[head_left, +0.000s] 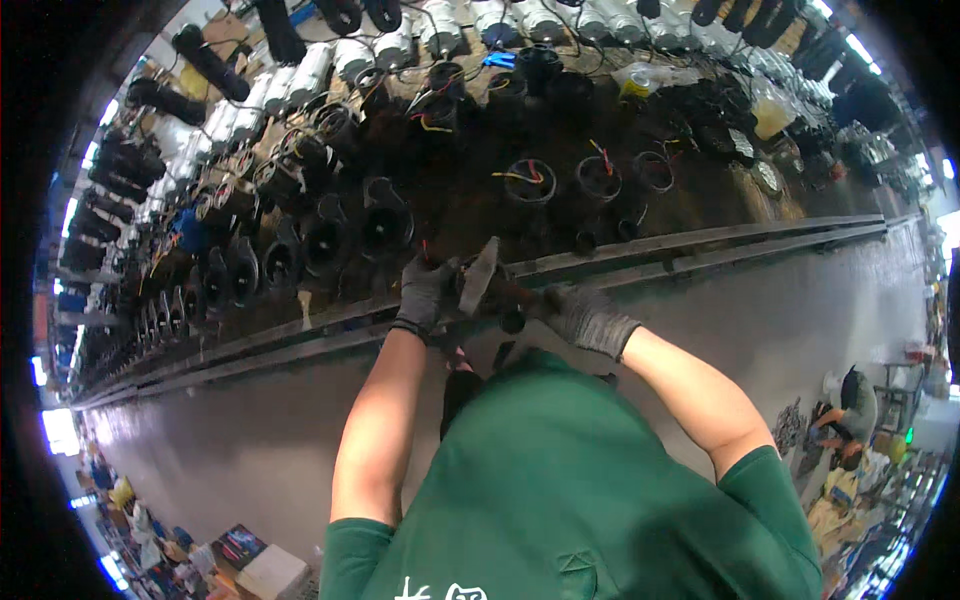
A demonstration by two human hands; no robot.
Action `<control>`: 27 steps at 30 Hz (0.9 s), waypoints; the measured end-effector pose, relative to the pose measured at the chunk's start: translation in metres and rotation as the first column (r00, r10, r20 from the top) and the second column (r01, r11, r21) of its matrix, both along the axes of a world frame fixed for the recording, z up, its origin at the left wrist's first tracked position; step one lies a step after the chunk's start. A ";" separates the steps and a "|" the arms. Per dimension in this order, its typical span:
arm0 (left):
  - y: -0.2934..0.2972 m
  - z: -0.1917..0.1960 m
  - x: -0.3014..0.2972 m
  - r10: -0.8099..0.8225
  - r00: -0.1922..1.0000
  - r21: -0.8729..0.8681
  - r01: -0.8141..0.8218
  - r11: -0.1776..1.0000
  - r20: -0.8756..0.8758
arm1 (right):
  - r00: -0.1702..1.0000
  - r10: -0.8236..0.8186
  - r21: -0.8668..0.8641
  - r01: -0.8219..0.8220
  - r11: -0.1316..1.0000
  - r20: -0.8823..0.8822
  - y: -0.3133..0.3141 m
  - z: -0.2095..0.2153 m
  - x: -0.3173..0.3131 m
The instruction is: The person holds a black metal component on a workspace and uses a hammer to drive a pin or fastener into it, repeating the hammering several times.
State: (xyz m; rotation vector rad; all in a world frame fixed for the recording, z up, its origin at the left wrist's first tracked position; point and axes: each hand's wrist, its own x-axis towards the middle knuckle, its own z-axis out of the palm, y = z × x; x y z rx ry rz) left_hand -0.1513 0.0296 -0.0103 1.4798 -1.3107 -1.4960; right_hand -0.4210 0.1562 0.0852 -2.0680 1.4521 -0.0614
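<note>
Grasping a grey-headed, hammer-like tool (480, 275) at the bench edge (720, 236): right gloved hand (588, 318), closed. Left gloved hand (424, 290): curled beside its head, grip unclear. Round black housings (529, 200) beyond: coloured wires (534, 176) inside.

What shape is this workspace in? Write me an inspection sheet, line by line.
Surface: dark bench, rail along its near edge.
Job's things: grey metal piece, between the hands.
Clutter: black round housings, silver cylinders, plastic bag.
Hands: left hand, right hand, both gloved; exact hold unclear.
Cables: coloured wires stick out of black rings.
Surroundings: grey floor; another person at right.
</note>
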 end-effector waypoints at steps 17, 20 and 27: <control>-0.017 -0.081 0.022 0.089 0.961 0.211 -0.033 0.977 -0.262 | 0.941 -0.201 -0.111 0.238 0.965 0.272 0.011 0.025 0.001; -0.024 -0.094 0.028 -0.203 0.953 -0.434 0.284 0.855 0.224 | 0.945 -0.157 -0.132 0.202 0.971 0.288 0.005 0.006 0.006; -0.017 -0.053 0.005 -0.090 0.986 -0.008 0.092 0.996 0.137 | 0.996 -0.082 -0.069 0.085 0.994 0.043 -0.007 -0.001 -0.001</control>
